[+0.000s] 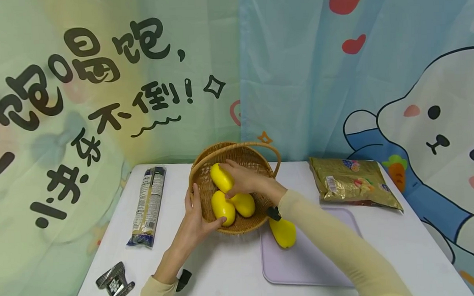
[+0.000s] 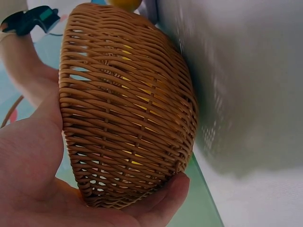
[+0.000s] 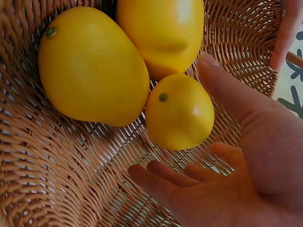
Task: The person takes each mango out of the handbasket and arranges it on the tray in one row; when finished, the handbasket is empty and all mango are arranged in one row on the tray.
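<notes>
Yellow fruit [image 1: 221, 177] sits between the parted thumb and fingers of the right hand [image 1: 245, 179], that grip loose, gaps showing. Nearer the person lie two fruits [image 1: 223, 208] in the basket [image 2: 128, 104], held leftward by the left hand [image 1: 198, 221]; rightward, another fruit [image 1: 284, 233] overlies the tray [image 1: 300, 267]. Apparently mid-handover into or from the basket; next calls for withdrawing or closing.
</notes>
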{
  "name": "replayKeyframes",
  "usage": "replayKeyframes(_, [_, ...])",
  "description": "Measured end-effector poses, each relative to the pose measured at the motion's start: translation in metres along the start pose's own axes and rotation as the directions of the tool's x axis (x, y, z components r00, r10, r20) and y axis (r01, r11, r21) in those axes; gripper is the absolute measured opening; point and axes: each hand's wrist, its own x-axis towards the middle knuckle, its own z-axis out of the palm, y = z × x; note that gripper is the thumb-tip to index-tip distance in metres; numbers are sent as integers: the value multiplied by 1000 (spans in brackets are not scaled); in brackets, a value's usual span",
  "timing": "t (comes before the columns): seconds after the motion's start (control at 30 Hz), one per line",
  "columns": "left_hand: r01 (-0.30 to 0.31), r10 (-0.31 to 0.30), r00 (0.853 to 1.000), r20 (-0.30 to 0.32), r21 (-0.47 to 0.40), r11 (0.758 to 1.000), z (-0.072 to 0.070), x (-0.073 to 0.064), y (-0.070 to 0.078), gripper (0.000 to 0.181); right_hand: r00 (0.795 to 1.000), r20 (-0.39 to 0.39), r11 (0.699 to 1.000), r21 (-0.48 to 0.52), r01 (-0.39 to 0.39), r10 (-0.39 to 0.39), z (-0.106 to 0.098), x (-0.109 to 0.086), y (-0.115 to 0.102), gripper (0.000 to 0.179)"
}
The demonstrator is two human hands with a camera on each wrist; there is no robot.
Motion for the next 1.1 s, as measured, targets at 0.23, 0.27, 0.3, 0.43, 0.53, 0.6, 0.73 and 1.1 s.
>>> replayKeyframes(0.23, [-8, 8, 1000, -2, 15, 1000, 0, 1, -1, 128, 1000, 4, 1000, 4, 8, -8, 7, 8, 4, 106])
replayKeyframes(0.27, [-11, 11, 1000, -2, 16, 1000, 0, 1, -1, 128, 1000, 4, 1000, 2, 7, -7, 7, 9, 5, 106])
replayKeyframes(0.3, [-14, 14, 1000, -3, 16, 1000, 0, 1, -1, 128, 1000, 5, 1000, 0, 6, -6, 8, 9, 5, 106])
replayKeyframes(0.43, [-20, 20, 1000, -4, 17, 1000, 0, 0, -1, 128, 1000, 0, 1000, -7, 6, -6, 9, 12, 7, 105])
replayKeyframes(0.53, [-16, 16, 1000, -4, 17, 1000, 0, 0, -2, 128, 1000, -7, 1000, -4, 16, -16, 11, 12, 7, 103])
replayKeyframes(0.6, [-14, 14, 1000, -4, 20, 1000, 0, 0, -2, 128, 1000, -12, 1000, -4, 24, -24, 12, 12, 7, 101])
replayKeyframes(0.73, [-9, 9, 1000, -7, 15, 1000, 0, 0, -2, 128, 999, -26, 999, -2, 32, -32, 13, 11, 8, 98])
replayKeyframes(1.1, [-9, 9, 1000, -11, 2, 1000, 1, -1, -2, 128, 997, -55, 998, -19, 57, -58, 16, 13, 10, 96])
